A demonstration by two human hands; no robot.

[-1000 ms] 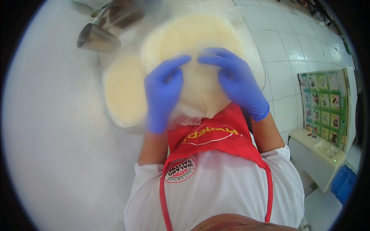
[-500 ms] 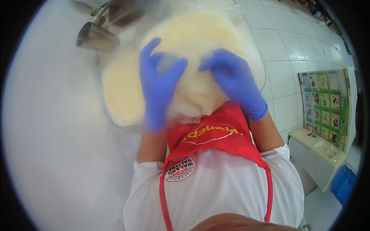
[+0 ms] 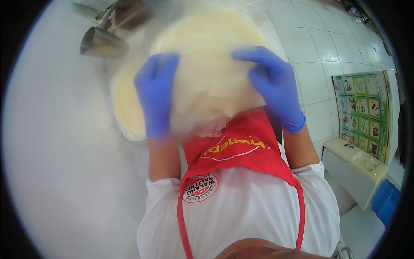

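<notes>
A thin, pale, translucent sheet [image 3: 207,82], blurred by motion, spans the space between my two hands in front of my apron. My left hand [image 3: 156,86], in a blue glove, is closed at the sheet's left edge, fingers and thumb pressed together. At its right edge, my blue-gloved right hand [image 3: 276,82] has the index finger and thumb bent around the sheet; the exact grip is blurred. Behind lies a large round stack of pale yellow sheets [image 3: 211,26] on clear plastic. A second pale yellow round [image 3: 128,103] lies left of my left hand.
A metal cup [image 3: 103,43] lies tilted on the white table [image 3: 64,142] at the far left. Crumpled clear plastic [image 3: 213,128] is at the edge by my red apron [image 3: 233,146]. To the right stand a cream-coloured dispenser [image 3: 353,168] and a blue water bottle [image 3: 386,203] on the tiled floor.
My hands have moved apart, the left one leftward and the right one slightly rightward and farther away. The thin sheet now stretches wider between them. My left fingers have come together.
</notes>
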